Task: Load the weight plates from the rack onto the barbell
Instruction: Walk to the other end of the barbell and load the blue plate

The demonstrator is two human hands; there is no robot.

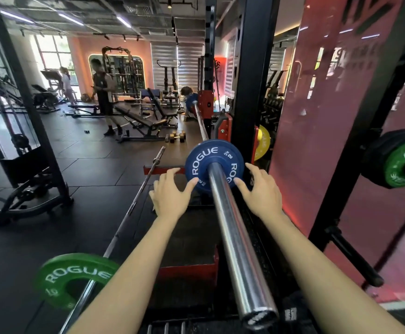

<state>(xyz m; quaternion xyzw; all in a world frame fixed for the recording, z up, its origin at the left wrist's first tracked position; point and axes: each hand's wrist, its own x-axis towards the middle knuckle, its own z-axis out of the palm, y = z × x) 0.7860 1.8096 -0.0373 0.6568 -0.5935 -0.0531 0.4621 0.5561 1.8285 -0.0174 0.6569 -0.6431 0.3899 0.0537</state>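
1. Counting plates first: one blue plate [212,165] sits on the chrome barbell sleeve [235,239] in front of me, pushed far down the sleeve toward the black upright [252,75]. A second blue plate [192,100] shows at the far end of the same barbell.
2. Two green plates are in view: one [73,278] on a second bar [134,203] lying on the floor to my left, and one [404,165] on a storage peg at the right edge, with black plates [377,153] stacked behind it.
3. One yellow plate [263,145] shows edge-on behind the upright, just right of the blue plate.
4. My left hand [170,191] is spread wide, fingers straight; its thumb tip touches the lower left face of the near blue plate, and the other fingers reach past its left rim.
5. My right hand [261,191] is likewise spread, thumb tip on the lower right face of that plate, fingers beside its right rim. Neither hand is wrapped around anything, and the sleeve runs between them.
6. An empty black peg [355,256] juts from the rack frame on my right, in front of a glossy red panel [329,116].
7. Farther off on the dark floor tiles stand benches [146,116] and a pair of dumbbells [176,136]; two people [104,92] stand near the windows, and a third is bent low by the far blue plate.
8. The red platform edge [187,271] lies under the sleeve, between the two bars.
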